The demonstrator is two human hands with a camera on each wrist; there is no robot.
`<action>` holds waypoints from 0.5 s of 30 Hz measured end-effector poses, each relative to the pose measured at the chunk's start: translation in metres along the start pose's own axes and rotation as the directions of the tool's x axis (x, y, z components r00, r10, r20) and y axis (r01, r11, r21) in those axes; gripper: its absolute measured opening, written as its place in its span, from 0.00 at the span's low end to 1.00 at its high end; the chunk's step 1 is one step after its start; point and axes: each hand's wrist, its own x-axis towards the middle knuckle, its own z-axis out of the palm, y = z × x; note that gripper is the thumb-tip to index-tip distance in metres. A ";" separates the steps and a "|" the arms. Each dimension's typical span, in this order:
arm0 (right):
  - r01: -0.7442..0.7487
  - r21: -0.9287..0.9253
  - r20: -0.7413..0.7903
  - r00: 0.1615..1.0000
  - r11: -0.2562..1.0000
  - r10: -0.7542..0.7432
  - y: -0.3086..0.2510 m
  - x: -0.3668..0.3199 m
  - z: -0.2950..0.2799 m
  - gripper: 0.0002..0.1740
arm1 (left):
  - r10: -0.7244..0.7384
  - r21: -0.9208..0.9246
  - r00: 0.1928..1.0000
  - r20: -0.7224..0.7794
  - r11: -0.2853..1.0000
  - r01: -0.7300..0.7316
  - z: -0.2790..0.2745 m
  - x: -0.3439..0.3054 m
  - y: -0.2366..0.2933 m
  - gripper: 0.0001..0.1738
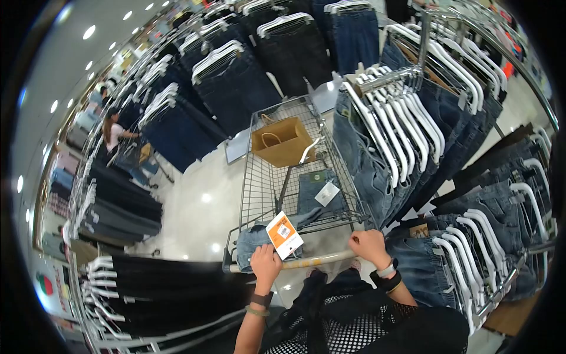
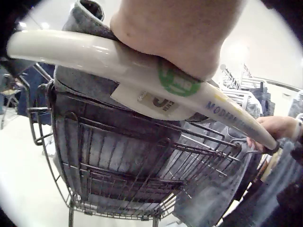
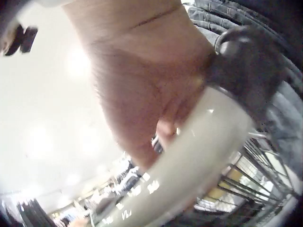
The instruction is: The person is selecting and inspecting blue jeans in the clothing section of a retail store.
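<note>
My left hand [image 1: 266, 262] rests over the left part of the pale shopping cart handle [image 1: 318, 259], beside folded blue jeans [image 1: 247, 239]. Its fingertips are hidden in every view. A white and orange price tag [image 1: 284, 236] sticks up from those jeans, just right of my fingers. In the left wrist view, the jeans [image 2: 83, 80] lie behind the handle. My right hand [image 1: 369, 245] curls round the handle near its right end, with the thumb in sight in the right wrist view. In the cart basket, more jeans [image 1: 306, 189] with a white tag lie below a brown paper bag [image 1: 280, 144].
Racks of jeans [image 1: 365, 153] on white hangers stand close along the cart's right side. Dark trousers [image 1: 236, 85] hang ahead, and black garments [image 1: 171, 292] hang at near left. A person [image 1: 121, 135] stands farther off on the left. Pale floor [image 1: 197, 206] shows left of the cart.
</note>
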 end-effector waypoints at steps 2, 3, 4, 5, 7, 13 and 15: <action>0.084 0.600 0.309 0.893 0.795 -0.327 0.008 0.032 -0.016 0.11 | 0.013 0.000 0.999 -0.041 1.000 -0.013 -0.007 -0.001 0.006 0.03; -0.025 0.696 0.366 0.872 0.718 -0.324 0.024 0.016 -0.042 0.10 | -0.060 -0.099 0.998 -0.017 0.993 0.058 0.014 -0.038 0.042 0.03; -0.098 0.721 0.315 0.928 0.686 -0.198 -0.006 0.028 -0.054 0.09 | -0.062 -0.090 0.997 -0.050 0.994 0.057 0.001 -0.039 0.031 0.02; -0.015 0.766 0.196 0.958 0.643 -0.211 -0.006 0.053 -0.043 0.10 | -0.062 -0.092 0.994 -0.095 0.994 0.053 -0.004 -0.038 0.024 0.01; 0.163 0.733 -0.063 0.983 0.660 -0.173 -0.043 0.085 -0.052 0.10 | -0.074 -0.044 0.993 -0.094 0.997 0.070 -0.019 -0.047 0.005 0.01; 0.658 -0.244 -0.177 0.692 0.712 -0.700 -0.125 0.082 -0.027 0.11 | -0.130 -0.088 0.986 -0.103 0.989 0.121 -0.027 -0.081 0.000 0.04; 0.898 0.033 -0.060 0.439 0.438 -0.896 -0.142 0.037 0.005 0.12 | -0.141 -0.151 0.980 -0.140 0.981 0.120 -0.033 -0.090 0.000 0.04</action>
